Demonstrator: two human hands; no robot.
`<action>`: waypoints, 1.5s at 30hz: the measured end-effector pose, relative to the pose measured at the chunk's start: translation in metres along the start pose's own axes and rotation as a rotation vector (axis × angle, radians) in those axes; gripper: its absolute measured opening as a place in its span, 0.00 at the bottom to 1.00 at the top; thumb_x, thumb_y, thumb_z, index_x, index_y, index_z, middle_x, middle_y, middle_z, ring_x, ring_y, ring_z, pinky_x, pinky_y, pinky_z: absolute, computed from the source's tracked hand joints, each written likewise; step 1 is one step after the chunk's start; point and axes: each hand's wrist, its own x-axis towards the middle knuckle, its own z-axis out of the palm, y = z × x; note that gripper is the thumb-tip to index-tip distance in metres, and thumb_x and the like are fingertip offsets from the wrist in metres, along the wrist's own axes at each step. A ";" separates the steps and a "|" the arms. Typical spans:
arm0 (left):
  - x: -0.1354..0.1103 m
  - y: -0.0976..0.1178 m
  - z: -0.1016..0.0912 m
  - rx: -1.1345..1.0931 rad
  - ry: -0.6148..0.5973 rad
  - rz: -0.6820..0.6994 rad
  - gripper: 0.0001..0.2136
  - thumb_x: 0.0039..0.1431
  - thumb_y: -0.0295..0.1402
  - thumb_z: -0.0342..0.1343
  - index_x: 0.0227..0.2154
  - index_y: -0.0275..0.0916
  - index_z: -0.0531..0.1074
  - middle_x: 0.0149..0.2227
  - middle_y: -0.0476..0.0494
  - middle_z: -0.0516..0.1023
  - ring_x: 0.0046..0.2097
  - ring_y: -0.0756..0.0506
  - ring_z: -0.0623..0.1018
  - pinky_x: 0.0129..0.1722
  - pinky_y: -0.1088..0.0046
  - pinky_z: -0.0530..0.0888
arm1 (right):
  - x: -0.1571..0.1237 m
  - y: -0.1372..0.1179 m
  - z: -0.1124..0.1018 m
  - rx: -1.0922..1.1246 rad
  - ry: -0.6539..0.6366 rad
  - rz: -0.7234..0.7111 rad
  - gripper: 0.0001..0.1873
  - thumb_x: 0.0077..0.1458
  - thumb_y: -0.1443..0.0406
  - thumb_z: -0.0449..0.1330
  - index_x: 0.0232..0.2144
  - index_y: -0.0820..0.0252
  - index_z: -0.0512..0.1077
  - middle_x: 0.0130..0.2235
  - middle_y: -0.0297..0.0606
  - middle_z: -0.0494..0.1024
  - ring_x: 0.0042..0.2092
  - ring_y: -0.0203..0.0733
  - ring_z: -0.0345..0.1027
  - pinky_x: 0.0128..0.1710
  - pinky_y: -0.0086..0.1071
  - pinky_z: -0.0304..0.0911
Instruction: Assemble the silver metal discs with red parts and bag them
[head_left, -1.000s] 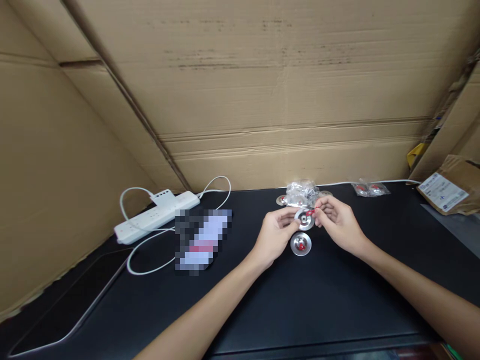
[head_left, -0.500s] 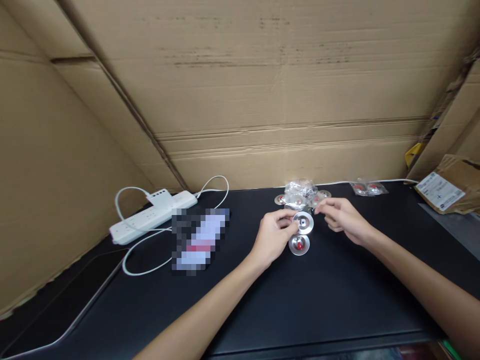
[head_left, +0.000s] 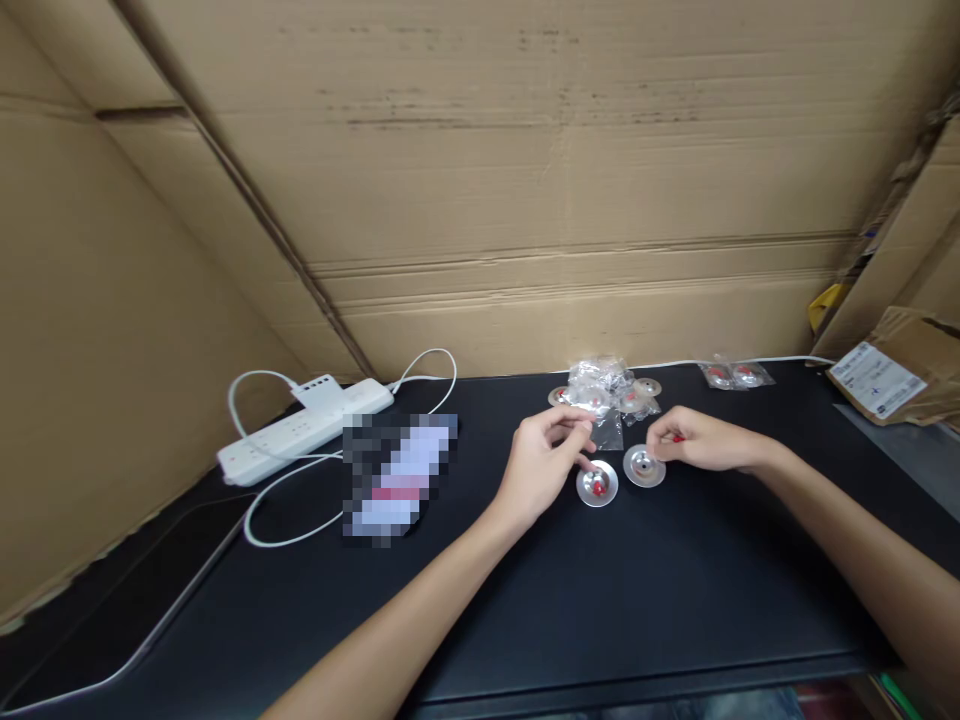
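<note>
Two silver metal discs lie side by side on the black table (head_left: 675,600). The left disc (head_left: 597,484) has a red piece in its centre; the right disc (head_left: 644,466) shows a bare centre. My left hand (head_left: 544,468) hovers just left of the red-centred disc, fingers curled, thumb and forefinger close together, with nothing visible in them. My right hand (head_left: 697,447) rests on the table right of the bare disc, pinching a small red piece (head_left: 677,438) at its fingertips.
A heap of clear bags with more discs (head_left: 604,390) lies behind the hands, and another small bag (head_left: 731,375) sits further right. A white power strip (head_left: 307,432) with its cable and a blurred-out object (head_left: 397,475) are at left. Cardboard walls surround the table; a labelled parcel (head_left: 889,375) is at right.
The disc that my left hand held up now lies on the table beside the other one. My right hand has dropped to the table, still with a red piece.
</note>
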 end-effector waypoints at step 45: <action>0.000 0.011 -0.018 0.789 -0.407 0.102 0.04 0.54 0.29 0.55 0.29 0.39 0.74 0.27 0.50 0.75 0.29 0.49 0.73 0.28 0.74 0.64 | -0.004 -0.028 0.034 -0.522 0.247 -0.250 0.07 0.61 0.68 0.54 0.31 0.59 0.71 0.23 0.29 0.69 0.23 0.31 0.57 0.26 0.27 0.49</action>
